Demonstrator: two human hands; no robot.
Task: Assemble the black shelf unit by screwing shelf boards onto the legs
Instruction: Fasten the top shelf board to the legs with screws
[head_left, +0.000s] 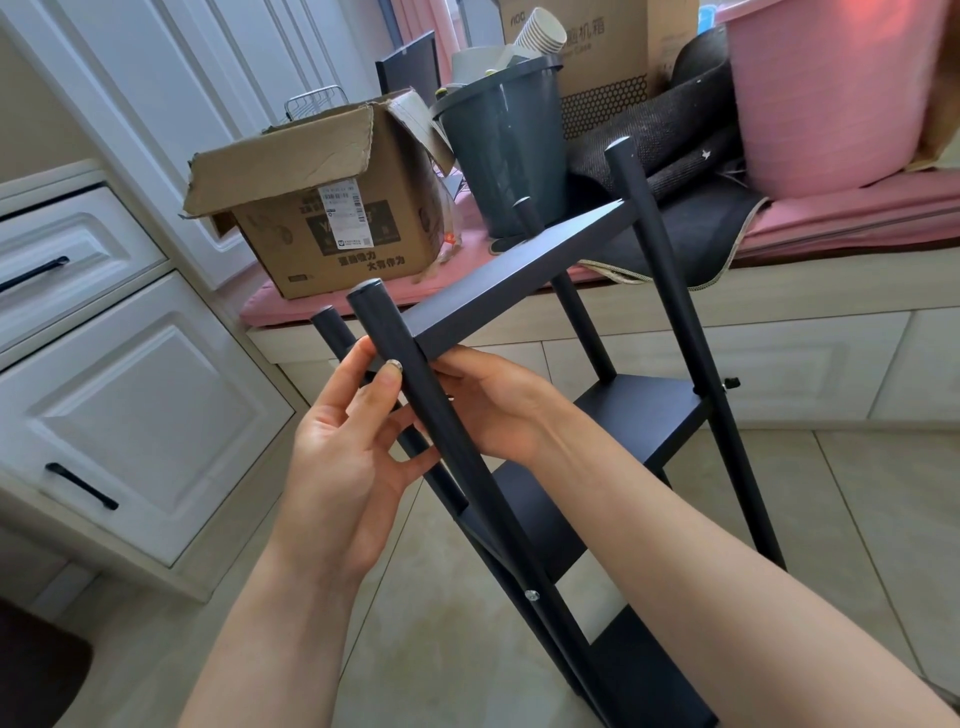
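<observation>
At top shelf board (519, 270), hands apparently pinching leg (415, 384)

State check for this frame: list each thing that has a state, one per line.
Left hand: fingers curled round the near leg.
Right hand: under the top shelf board, supporting its corner.
Shelf unit: standing, boards mounted.
Cardboard box: flaps open.
Cabinet drawers: closed.

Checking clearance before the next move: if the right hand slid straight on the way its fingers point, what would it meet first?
Its fingers already reach the near front leg under the top shelf board; the right hand would likely press that leg, then the left hand.
</observation>
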